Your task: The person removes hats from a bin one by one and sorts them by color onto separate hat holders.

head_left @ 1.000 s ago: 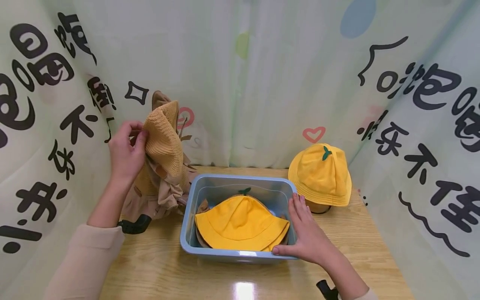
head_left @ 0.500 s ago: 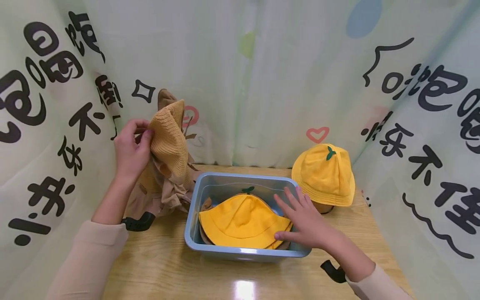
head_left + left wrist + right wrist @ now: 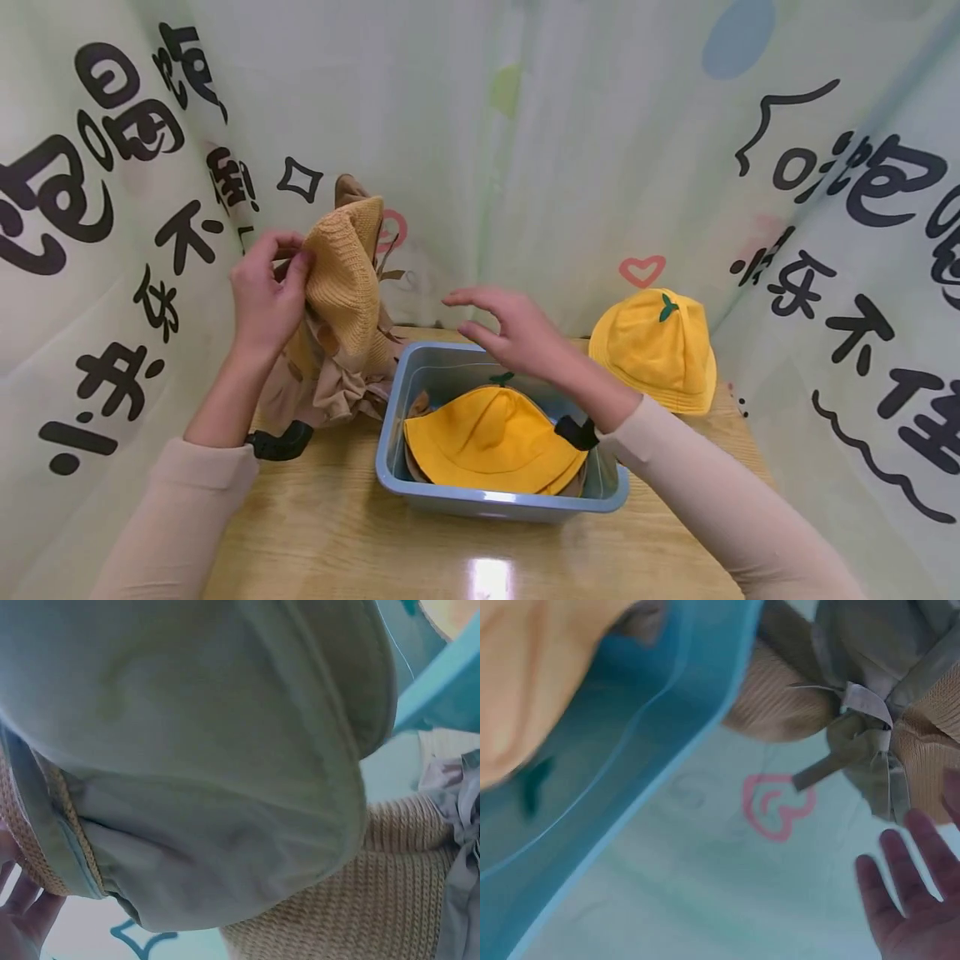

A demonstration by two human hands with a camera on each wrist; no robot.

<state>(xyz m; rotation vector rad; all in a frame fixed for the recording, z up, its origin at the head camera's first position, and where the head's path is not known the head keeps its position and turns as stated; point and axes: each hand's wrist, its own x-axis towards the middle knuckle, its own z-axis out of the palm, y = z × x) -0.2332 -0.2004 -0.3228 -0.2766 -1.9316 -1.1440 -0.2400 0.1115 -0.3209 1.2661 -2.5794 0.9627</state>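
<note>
At the left, my left hand (image 3: 268, 296) pinches the edge of a tan knit hat (image 3: 347, 271), lifted above a heap of tan and beige hats (image 3: 341, 396) with fabric bows. The left wrist view is mostly filled by a hat's smooth cloth (image 3: 225, 825), with my fingers at its woven edge. My right hand (image 3: 517, 329) is in the air over the far side of a blue plastic bin (image 3: 495, 497), fingers pointing left and holding nothing. Inside the bin lies a yellow bucket hat (image 3: 487, 442) with a green sprout, over brown cloth partly hidden beneath it.
Another yellow bucket hat (image 3: 656, 354) with a sprout stands on the wooden table (image 3: 352, 533), right of the bin; my right forearm passes in front of its near side. Printed curtains (image 3: 420, 125) surround the table at the back and both sides.
My right hand has let go of the bin's right rim and moved up and leftward across it. The left hand still pinches the knit hat. The whole view has shifted slightly.
</note>
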